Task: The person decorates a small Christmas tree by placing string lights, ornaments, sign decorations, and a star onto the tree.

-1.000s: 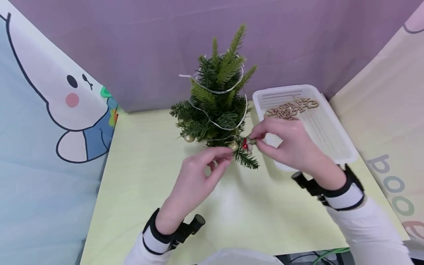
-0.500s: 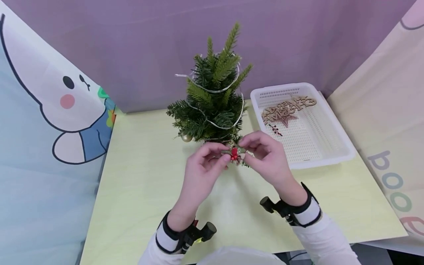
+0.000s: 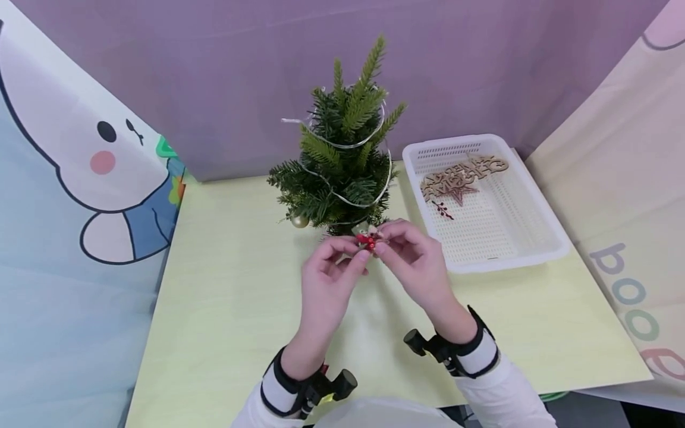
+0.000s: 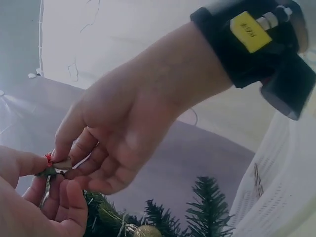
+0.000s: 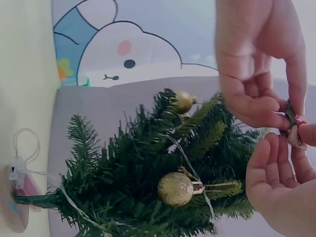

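white sleeves [image 3: 505, 389] here, black straps [image 4: 216, 44] at their ends, a stubby black cylinder [image 3: 345, 384] each side, and there, a yellow label [image 4: 251, 32] with dark lettering!

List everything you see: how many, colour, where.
Table: one, pale yellow, centre.
Christmas tree: one, green, on table.
Light string: one, clear, around tree.
Baubles: at least two, gold, on tree.
Basket: one, white, table's right.
Wooden lettering: count unclear, tan, in basket.
Star: one, reddish, in basket.
Berry sprig: one, red, in basket.
Curtains: three, purple, blue, cream, around table.
Berry ornament: one, red and green, before tree.
Wrist cameras: two, black, on wrists.
Left hand, right hand: two, bare, pinching berry ornament.
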Demonstrator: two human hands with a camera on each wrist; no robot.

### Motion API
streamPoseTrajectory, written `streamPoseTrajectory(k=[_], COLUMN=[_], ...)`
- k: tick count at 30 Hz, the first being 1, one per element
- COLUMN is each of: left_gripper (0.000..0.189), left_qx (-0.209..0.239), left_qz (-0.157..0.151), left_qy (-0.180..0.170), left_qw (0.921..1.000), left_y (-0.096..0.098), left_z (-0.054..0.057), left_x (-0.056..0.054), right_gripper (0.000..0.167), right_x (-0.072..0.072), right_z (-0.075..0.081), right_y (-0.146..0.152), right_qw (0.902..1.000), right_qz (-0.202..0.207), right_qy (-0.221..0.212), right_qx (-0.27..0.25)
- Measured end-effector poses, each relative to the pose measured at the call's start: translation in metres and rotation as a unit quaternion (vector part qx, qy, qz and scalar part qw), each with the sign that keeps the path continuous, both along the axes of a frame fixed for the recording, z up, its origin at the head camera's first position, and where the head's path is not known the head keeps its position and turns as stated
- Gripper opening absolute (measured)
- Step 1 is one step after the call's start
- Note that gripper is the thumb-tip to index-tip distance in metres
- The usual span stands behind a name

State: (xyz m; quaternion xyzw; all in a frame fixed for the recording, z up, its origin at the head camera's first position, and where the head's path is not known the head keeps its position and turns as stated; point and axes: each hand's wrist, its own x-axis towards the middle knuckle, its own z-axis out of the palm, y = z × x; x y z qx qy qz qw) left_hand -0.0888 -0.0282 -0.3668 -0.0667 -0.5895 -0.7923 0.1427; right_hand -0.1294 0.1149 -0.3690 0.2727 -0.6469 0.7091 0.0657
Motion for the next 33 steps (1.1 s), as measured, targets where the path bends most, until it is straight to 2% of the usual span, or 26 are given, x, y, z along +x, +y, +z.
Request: streamPoseTrajectory(k=[2,6,11,14,17,19,22,25,27,31,33], left_gripper=[0.016,0.021,0.024,0.02,0.017,0.016,0.014,0.013,0.012,0.013,0.013], left_qx=[-0.022,-0.101,-0.205,-0.246,-0.283,-0.313,-0.359,-0.41,-0.443,-0.507,-0.532], left_qz=[0.003,-0.004,-0.039,-0.027,-0.005,0.009,0.029,0.06,0.084,0.134,0.152], left_qy=[0.01,0.047,0.068,0.077,0.1,0.122,0.161,0.202,0.221,0.223,0.214], left_qw=[0.9997,0.9937,0.9756,0.9659,0.9539,0.9417,0.9188,0.8875,0.8649,0.8218,0.8049], left_y=[-0.002,-0.012,-0.023,-0.026,-0.03,-0.032,-0.036,-0.039,-0.041,-0.044,-0.045], left_z=[-0.002,0.002,0.014,0.02,0.027,0.034,0.05,0.067,0.078,0.091,0.093], left_x=[-0.001,-0.004,-0.006,-0.007,-0.01,-0.013,-0.018,-0.026,-0.033,-0.045,-0.051], right_gripper=[0.004,0.009,0.008,0.01,0.012,0.011,0.009,0.007,0.006,0.006,0.006], right_x=[0.0,-0.003,-0.006,-0.009,-0.014,-0.019,-0.026,-0.036,-0.043,-0.056,-0.061], right_z=[0.002,0.006,0.012,0.018,0.029,0.04,0.058,0.077,0.088,0.101,0.103], right_y=[0.002,0.009,0.011,0.012,0.013,0.014,0.014,0.012,0.009,0.002,-0.002], right_qw=[0.9998,0.9991,0.9944,0.9905,0.9847,0.9773,0.9617,0.9416,0.9324,0.9157,0.9083], right_qz=[-0.002,0.025,0.064,0.055,0.029,0.005,-0.021,-0.047,-0.058,-0.09,-0.098], right_qy=[-0.019,-0.023,0.024,0.058,0.094,0.126,0.176,0.227,0.242,0.244,0.24], right_qx=[-0.001,0.027,0.08,0.112,0.144,0.17,0.209,0.244,0.262,0.306,0.328])
